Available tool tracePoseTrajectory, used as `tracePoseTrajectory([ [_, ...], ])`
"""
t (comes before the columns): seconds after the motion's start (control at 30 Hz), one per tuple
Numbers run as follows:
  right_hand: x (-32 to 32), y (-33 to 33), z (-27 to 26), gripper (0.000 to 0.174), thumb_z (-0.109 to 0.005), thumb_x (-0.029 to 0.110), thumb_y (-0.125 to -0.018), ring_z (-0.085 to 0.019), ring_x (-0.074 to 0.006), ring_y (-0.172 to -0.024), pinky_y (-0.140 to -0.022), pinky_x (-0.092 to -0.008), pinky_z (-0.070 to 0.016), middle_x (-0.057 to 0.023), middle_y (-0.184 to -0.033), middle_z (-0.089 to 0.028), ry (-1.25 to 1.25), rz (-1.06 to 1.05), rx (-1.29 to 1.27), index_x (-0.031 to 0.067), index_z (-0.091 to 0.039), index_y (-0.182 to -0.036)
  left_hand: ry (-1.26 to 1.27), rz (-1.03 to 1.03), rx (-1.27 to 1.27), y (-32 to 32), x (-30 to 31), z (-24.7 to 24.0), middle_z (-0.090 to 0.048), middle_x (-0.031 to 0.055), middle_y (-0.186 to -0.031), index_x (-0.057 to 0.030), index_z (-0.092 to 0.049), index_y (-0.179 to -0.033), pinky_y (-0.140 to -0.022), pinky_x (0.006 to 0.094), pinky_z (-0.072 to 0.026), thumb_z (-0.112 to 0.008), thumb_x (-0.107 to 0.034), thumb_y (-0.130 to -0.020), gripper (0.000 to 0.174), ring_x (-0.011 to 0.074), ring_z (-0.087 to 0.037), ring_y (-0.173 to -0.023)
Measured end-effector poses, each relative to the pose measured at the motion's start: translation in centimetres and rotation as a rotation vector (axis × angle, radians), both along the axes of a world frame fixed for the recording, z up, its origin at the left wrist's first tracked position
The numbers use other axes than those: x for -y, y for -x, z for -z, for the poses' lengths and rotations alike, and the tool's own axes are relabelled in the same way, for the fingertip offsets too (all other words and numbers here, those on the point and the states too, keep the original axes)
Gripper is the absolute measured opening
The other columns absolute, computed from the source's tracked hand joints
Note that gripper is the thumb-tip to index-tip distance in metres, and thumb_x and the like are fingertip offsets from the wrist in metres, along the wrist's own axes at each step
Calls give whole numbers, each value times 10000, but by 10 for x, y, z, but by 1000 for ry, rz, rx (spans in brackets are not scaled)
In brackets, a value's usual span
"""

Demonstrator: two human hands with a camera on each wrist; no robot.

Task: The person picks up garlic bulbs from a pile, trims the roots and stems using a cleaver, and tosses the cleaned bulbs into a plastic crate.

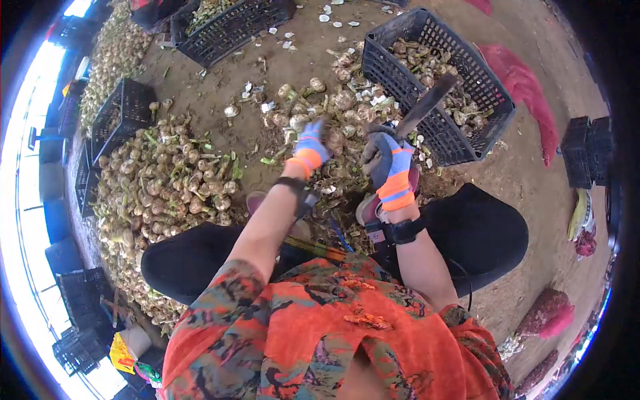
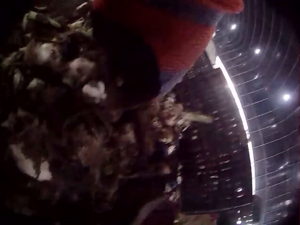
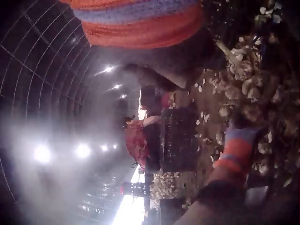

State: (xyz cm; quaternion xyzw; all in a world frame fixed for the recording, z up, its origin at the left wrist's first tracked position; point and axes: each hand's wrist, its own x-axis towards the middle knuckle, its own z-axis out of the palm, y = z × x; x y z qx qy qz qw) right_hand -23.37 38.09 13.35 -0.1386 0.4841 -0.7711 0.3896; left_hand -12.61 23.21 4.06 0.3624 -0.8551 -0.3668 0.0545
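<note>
Both hands wear grey gloves with orange and blue cuffs. Over the near edge of the middle pile of garlic bulbs (image 1: 343,100), the left hand (image 1: 311,148) reaches forward, its fingers blurred and extended; nothing shows in it. Just to its right, the right hand (image 1: 392,160) grips a knife, whose broad dark blade (image 1: 430,104) points up and right past a crate's near side. In the left wrist view the left glove (image 2: 164,42) hides its fingertips. The right wrist view shows the right glove (image 3: 145,23) with part of the blade (image 3: 161,78) below it.
A black crate (image 1: 433,130) holding bulbs stands front right, beside pink netting (image 1: 523,93). A large heap of stalked bulbs (image 1: 167,180) lies left. More crates (image 1: 233,33) stand farther off. Another person in red (image 3: 137,143) is beyond. The wearer's knees flank the hands.
</note>
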Motion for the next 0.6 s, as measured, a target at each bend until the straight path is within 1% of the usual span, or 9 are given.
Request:
tracePoseTrajectory([
  [0.03,2,0,2,150,-495,93,-757,-473,-138,-480,-436,-244,-371,-32,-551,-508,6,10,-6,-7,-589,-816,236,131,203,13,1,30,-419,163,-1223,-61,-389,-1215,-928,368,-341,-731,-235,-561,758,303,-422,-1113],
  [0.1,5,-1,5,146,-528,65,-752,-505,-131,-500,-450,-234,-393,-48,-589,-548,-164,143,134,-9,-608,-848,202,130,304,31,2,18,-374,172,-1255,-66,-351,-1242,-954,374,-310,-737,-265,-549,818,318,-372,-1150],
  [0.17,2,6,33,148,-553,42,-752,-554,-140,-597,-506,-240,-431,-61,-683,-594,-96,90,221,-8,-610,-879,148,122,422,34,-8,0,-330,181,-1288,-71,-313,-1269,-979,381,-278,-742,-295,-537,878,334,-322,-1188],
  [0.3,16,3,79,156,-556,14,-766,-561,-113,-663,-572,-223,-446,-53,-828,-613,-272,274,201,-14,-600,-914,-4,143,87,9,-14,-34,-352,198,-1267,-57,-350,-1230,-972,424,-290,-743,-382,-539,859,376,-339,-1160],
  [0.37,16,0,80,169,-564,46,-773,-549,-102,-686,-603,-232,-439,-27,-845,-604,-261,80,237,4,-599,-933,-603,101,-597,-2,-24,-54,-430,167,-1202,-46,-379,-1186,-943,434,-332,-760,-293,-565,770,320,-415,-1103],
  [0.4,12,-10,40,181,-564,80,-781,-547,-99,-719,-647,-239,-435,-21,-876,-598,-124,9,326,7,-598,-943,-1408,-144,-823,-7,-28,-80,-505,106,-1107,-44,-388,-1163,-886,384,-404,-775,-117,-556,723,215,-490,-1004],
  [0.53,12,-34,32,192,-554,87,-784,-534,-95,-762,-671,-241,-428,-17,-865,-593,-131,-126,-140,-17,-592,-941,-1302,-242,-829,-35,-28,-56,-533,55,-1058,-42,-388,-1153,-806,311,-460,-762,-2,-532,726,143,-526,-923],
  [0.57,13,-31,32,192,-554,87,-784,-534,-95,-762,-671,-241,-428,-17,-865,-593,-130,-134,-146,-17,-592,-941,-1299,-245,-840,-42,-26,-48,-533,55,-1058,-42,-388,-1153,-806,311,-460,-762,-2,-532,726,143,-526,-923],
  [0.6,13,-25,31,184,-538,93,-789,-539,-112,-757,-671,-254,-433,-25,-861,-595,-75,-218,115,-9,-595,-931,-1156,-247,-807,-50,-25,-49,-535,54,-1051,-42,-381,-1157,-804,309,-461,-761,-4,-532,732,140,-525,-921],
])
